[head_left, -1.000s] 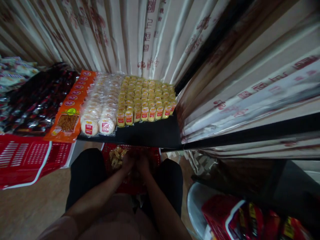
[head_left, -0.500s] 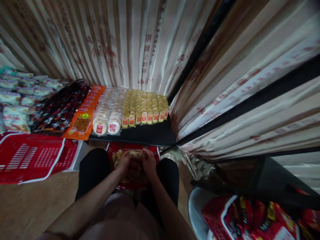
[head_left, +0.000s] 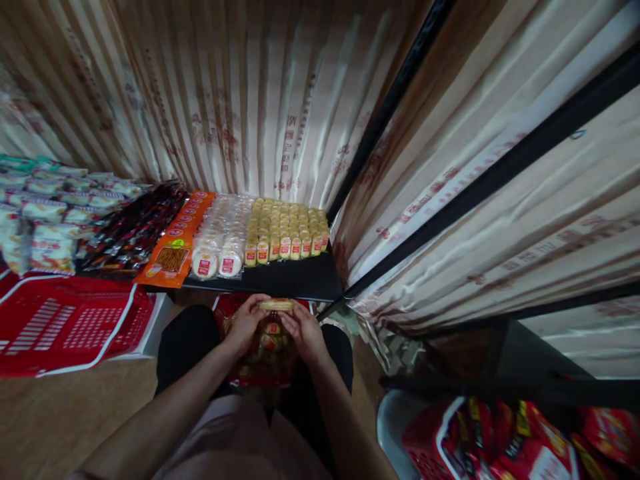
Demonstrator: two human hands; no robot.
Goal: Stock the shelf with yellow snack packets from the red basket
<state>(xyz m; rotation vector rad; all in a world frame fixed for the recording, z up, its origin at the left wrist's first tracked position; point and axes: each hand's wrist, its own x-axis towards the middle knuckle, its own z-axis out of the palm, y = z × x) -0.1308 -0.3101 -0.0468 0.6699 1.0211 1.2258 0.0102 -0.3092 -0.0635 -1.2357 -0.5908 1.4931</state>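
Note:
Both my hands are raised over a red basket [head_left: 235, 373] that stands on the floor between my knees. My left hand [head_left: 243, 325] and my right hand [head_left: 303, 328] together grip a stack of small yellow snack packs [head_left: 275, 306], fingers closed round its ends. More packs lie in the basket under them. Just beyond, a black shelf [head_left: 295, 279] carries rows of the same yellow packs [head_left: 287, 228], with bare shelf at its front edge.
On the shelf to the left lie round white cakes [head_left: 219, 240], orange packets [head_left: 173, 240], dark red packets [head_left: 127, 230] and pale bags [head_left: 45, 213]. A red basket [head_left: 65, 323] sits at left. Striped curtains hang behind. Another red basket with red packs [head_left: 500, 440] is at lower right.
My hands have come up out of the basket with a stack of yellow packs, towards the shelf edge. The camera has tilted back, so the shelf looks farther away.

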